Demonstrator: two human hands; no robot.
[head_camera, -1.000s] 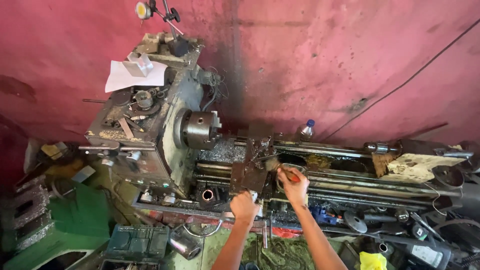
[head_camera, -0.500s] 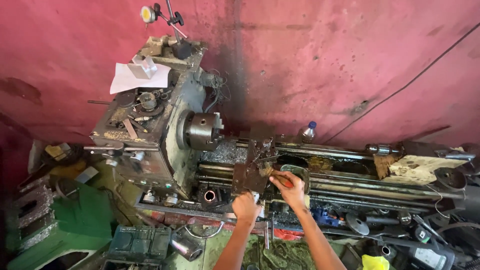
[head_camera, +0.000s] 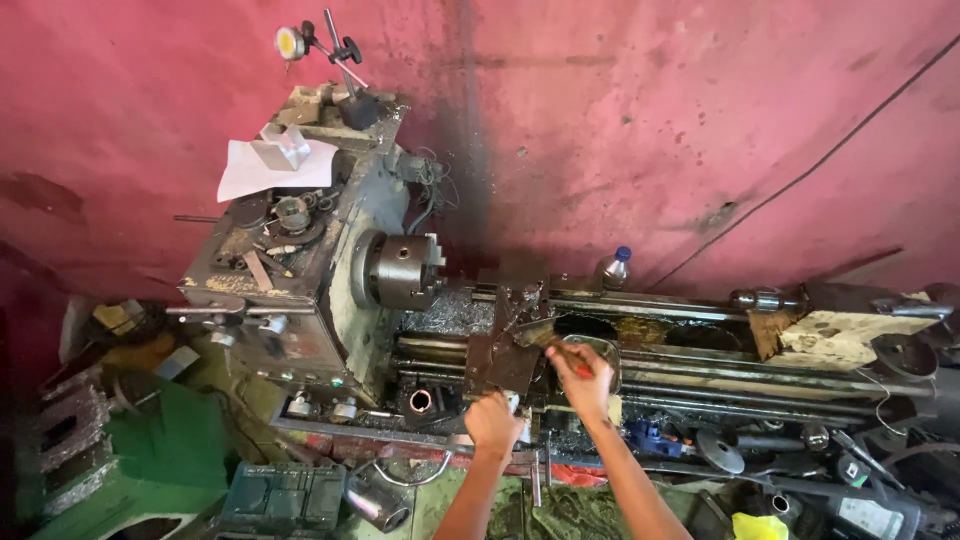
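Right hand (head_camera: 583, 378) closed around the red handle of a paintbrush (head_camera: 548, 338), whose bristles rest on the dark carriage (head_camera: 510, 350) of a metal lathe (head_camera: 420, 320); left hand (head_camera: 493, 420) closed over a handwheel at the carriage's front edge, the wheel itself mostly hidden by the fingers. To the left of the carriage stands the three-jaw chuck (head_camera: 400, 271) on the headstock, and behind the bed, against the red wall (head_camera: 650, 120), a small bottle (head_camera: 612, 268) with a blue cap stands upright.
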